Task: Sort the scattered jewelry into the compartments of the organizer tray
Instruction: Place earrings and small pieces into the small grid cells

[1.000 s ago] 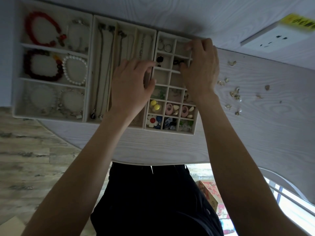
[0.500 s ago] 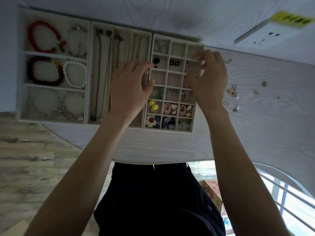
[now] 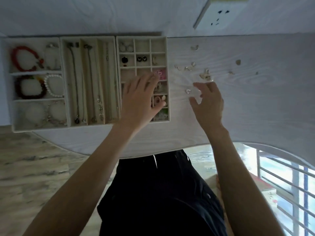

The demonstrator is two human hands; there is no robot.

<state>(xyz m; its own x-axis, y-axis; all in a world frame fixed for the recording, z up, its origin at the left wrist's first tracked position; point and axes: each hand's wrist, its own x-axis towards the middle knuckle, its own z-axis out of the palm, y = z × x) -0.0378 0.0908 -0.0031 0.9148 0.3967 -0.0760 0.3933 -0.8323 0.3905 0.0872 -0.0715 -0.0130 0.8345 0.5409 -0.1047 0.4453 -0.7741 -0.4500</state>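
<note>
- Organizer tray (image 3: pixel 117 79) is sitting at the far left of the worktop (image 3: pixel 255 108), in three sections; its near left corner is overhanging the worktop edge.
- Left section is holding bracelets: red bracelet (image 3: pixel 22 58), dark bead bracelet (image 3: pixel 29 86), pearl bracelet (image 3: pixel 54 86); the pale ones in the near compartment are too washed out to tell apart.
- Middle section is holding necklaces (image 3: pixel 76 82) lying lengthwise in narrow slots.
- Right grid section is holding small pieces: black earrings (image 3: pixel 141 59), a pink piece (image 3: pixel 160 74). Near compartments are mostly hidden.
- Left hand (image 3: pixel 139 99) is hovering over that grid, fingers spread and relaxed, holding nothing visible, covering the middle and near cells.
- Scattered jewelry (image 3: pixel 205 75) is lying loose on the worktop right of the tray; pieces are small, pale, blurred, types unreadable.
- Right hand (image 3: pixel 208 103) is reaching over the scatter, fingers loosely spread, nothing pinched; fingertips are motion-blurred, so contact with the piece beside them is unclear.
- Wall socket (image 3: pixel 216 16) is cut off by the top edge.
</note>
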